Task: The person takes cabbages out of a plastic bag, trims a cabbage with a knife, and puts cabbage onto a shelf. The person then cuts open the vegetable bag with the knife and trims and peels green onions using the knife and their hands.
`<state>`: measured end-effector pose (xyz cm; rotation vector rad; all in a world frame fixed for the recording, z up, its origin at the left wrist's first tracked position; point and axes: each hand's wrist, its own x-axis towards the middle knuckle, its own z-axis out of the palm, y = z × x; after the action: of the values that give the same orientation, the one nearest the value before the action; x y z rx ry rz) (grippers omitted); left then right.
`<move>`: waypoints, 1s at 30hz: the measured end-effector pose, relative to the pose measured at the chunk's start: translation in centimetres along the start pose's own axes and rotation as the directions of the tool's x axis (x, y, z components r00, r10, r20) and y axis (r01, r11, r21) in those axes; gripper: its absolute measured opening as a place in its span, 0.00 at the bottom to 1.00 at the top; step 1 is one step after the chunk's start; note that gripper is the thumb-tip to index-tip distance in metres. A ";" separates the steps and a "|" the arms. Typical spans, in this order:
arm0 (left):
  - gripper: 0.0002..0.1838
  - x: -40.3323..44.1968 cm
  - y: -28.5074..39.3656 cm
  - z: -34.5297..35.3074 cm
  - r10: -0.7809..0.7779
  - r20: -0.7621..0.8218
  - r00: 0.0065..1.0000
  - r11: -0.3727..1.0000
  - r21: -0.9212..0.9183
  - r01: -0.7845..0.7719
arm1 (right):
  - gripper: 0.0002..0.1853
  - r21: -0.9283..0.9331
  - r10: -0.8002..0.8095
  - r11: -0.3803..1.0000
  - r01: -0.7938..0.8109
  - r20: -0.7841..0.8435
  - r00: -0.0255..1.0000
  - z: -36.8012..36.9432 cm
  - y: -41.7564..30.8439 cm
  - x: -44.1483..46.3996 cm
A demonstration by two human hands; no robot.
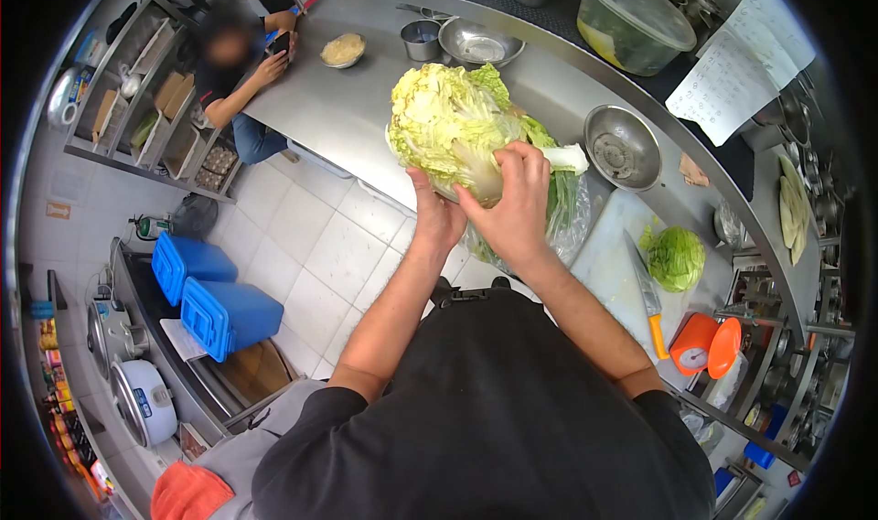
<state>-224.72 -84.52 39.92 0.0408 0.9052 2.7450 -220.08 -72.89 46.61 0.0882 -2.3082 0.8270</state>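
Observation:
A large napa cabbage [448, 117] with pale yellow-green, crinkled leaves is held up in front of me, above the counter's edge. My left hand [437, 211] supports it from below, its fingers partly hidden behind the cabbage. My right hand [514, 191] grips the lower right side, with thumb and bent fingers on the leaves. Just beyond the right fingers, a white stalk [567, 160] and more green leaves show. A clear plastic bag [572, 218] hangs or lies beside the right wrist.
To the right, a knife [647, 287] with an orange handle lies on a white cutting board [599, 250] near a green cabbage [677, 258] and an orange scale [693, 344]. A metal bowl [622, 148] sits behind. At left, another person [233, 63] holds a phone.

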 end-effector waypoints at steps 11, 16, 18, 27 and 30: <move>0.54 0.2 0.3 1.7 0.034 -0.060 0.998 0.999 -0.017 -0.035 | 0.34 -0.077 -0.283 0.958 0.278 -0.078 0.956 0.6 0.4 0.5; 0.51 -0.1 0.7 2.6 -0.020 0.021 1.000 0.985 -0.169 0.024 | 0.23 -0.047 -0.432 0.902 0.429 -0.074 0.899 0.8 0.8 0.6; 0.48 0.1 0.3 2.3 -0.029 0.024 0.999 0.984 -0.173 0.033 | 0.19 -0.005 -0.471 0.881 0.473 -0.101 0.876 0.9 1.0 0.8; 0.49 0.0 -0.6 2.9 -0.059 -0.107 0.993 0.987 -0.157 0.041 | 0.13 0.125 -0.523 0.831 0.542 -0.159 0.838 1.2 3.1 1.0; 0.49 -0.1 -1.0 2.6 -0.040 -0.117 0.992 0.995 -0.098 0.029 | 0.15 0.183 -0.508 0.827 0.532 -0.166 0.846 0.8 3.5 1.2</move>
<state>-224.16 -82.23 41.48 -0.1557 0.7933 2.7793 -222.40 -70.44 45.01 0.7249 -1.9303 0.7688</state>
